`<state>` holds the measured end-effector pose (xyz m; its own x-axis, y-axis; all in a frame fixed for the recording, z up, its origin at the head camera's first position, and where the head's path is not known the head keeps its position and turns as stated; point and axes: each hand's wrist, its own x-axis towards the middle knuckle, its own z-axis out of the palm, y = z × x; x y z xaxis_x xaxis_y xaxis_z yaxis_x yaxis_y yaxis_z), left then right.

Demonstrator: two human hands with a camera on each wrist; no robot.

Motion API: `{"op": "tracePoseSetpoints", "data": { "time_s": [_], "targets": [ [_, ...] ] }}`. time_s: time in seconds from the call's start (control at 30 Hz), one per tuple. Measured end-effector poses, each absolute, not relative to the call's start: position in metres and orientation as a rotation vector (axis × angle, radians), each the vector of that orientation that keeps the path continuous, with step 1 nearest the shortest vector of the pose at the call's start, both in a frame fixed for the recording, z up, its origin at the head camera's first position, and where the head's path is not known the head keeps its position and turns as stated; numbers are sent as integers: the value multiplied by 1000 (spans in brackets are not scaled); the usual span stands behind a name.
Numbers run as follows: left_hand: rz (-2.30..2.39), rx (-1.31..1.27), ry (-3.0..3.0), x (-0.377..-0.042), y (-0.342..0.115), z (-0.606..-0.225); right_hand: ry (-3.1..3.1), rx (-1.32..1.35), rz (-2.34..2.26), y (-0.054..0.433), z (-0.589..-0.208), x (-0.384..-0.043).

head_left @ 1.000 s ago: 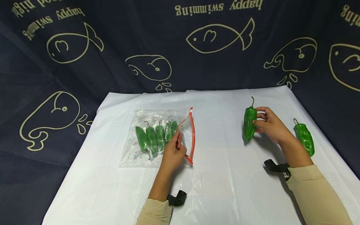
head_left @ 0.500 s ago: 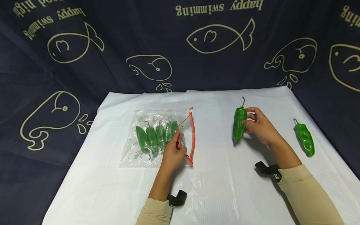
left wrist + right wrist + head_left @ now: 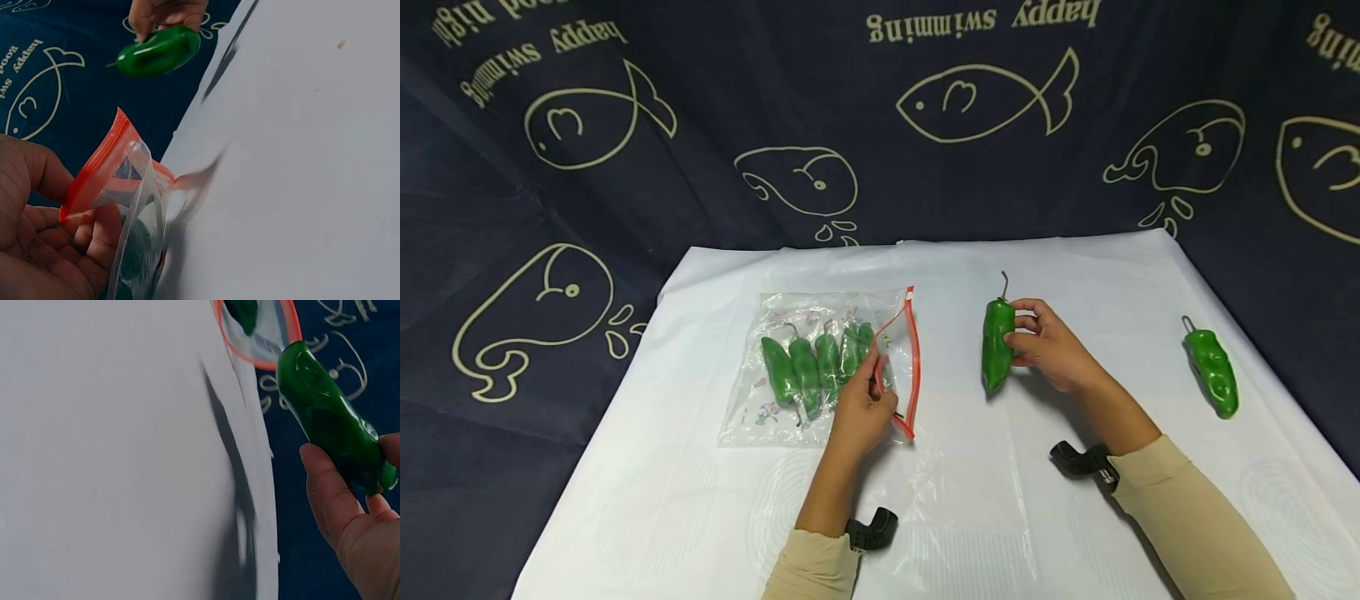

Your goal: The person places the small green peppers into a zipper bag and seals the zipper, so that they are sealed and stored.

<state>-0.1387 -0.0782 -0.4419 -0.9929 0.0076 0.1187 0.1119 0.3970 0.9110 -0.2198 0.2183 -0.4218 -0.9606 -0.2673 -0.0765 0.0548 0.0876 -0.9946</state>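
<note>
A clear zip bag (image 3: pixel 745 417) with a red-edged mouth lies left of the table's middle, several green peppers (image 3: pixel 805 371) inside it. At the bag's mouth my left hand (image 3: pixel 861 417) pinches the red rim; in the left wrist view the thumb and fingers (image 3: pixel 47 178) hold that rim and the mouth gapes. My right hand (image 3: pixel 1052 350) grips a green pepper (image 3: pixel 997 346) between thumb and fingers, stem pointing away, to the right of the bag and apart from it. From the right wrist, this pepper (image 3: pixel 325 412) appears above the table, with the bag's open mouth beyond it.
Another green pepper (image 3: pixel 1212 372) lies at the table's right side. White cloth (image 3: pixel 955 500) covers the table. Dark fabric (image 3: pixel 820 100) with fish drawings hangs behind and at both sides. Each wrist bears a black camera mount (image 3: pixel 872 529).
My right hand has carried its pepper leftward, nearer the bag's mouth and slightly closer to me. The left hand and the bag stay in place.
</note>
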Motion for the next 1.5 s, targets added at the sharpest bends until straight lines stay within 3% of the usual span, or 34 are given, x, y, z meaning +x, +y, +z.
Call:
{"op": "tracePoseSetpoints", "data": {
  "time_s": [0.87, 1.5],
  "targets": [
    [-1698, -101, -2522, -136, -76, -443, 1942, -212, -1967, 132, -427, -213],
    [-1642, -118, -2539, -139, -78, -441, 1953, -211, -1850, 104, -432, -222]
  ]
}}
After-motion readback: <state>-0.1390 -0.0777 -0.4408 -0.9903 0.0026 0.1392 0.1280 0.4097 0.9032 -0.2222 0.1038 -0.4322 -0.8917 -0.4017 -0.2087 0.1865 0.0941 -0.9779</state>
